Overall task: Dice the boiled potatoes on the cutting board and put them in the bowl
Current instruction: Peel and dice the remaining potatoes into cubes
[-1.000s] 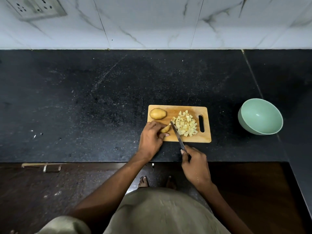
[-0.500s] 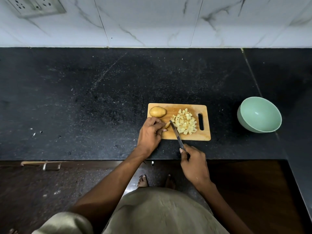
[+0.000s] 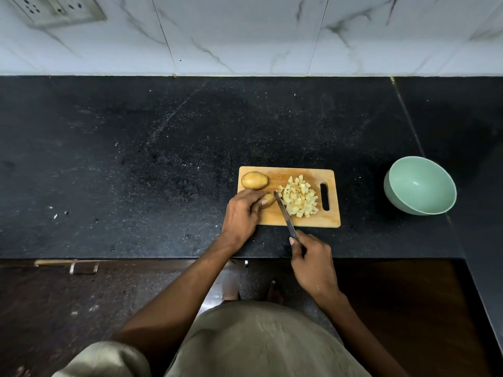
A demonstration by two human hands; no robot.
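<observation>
While a potato piece point(image 3: 269, 199) sits under the left hand point(image 3: 241, 215), the knife point(image 3: 284, 214) rests its blade just beside it on the cutting board point(image 3: 296, 221).

Seen from the head camera, the left hand curls its fingers over the potato piece near the board's middle and pins it down, the fingertips close to the blade. The right hand point(image 3: 314, 263) is wrapped round the knife handle in front of the board's near edge, with the blade slanting up and left between the held piece and the heap of diced potato point(image 3: 298, 196). A whole potato point(image 3: 254, 180) lies at the board's far left corner. The green bowl point(image 3: 420, 185) stands well apart to the right on the black counter point(image 3: 136, 164), with no dice visible inside it.
</observation>
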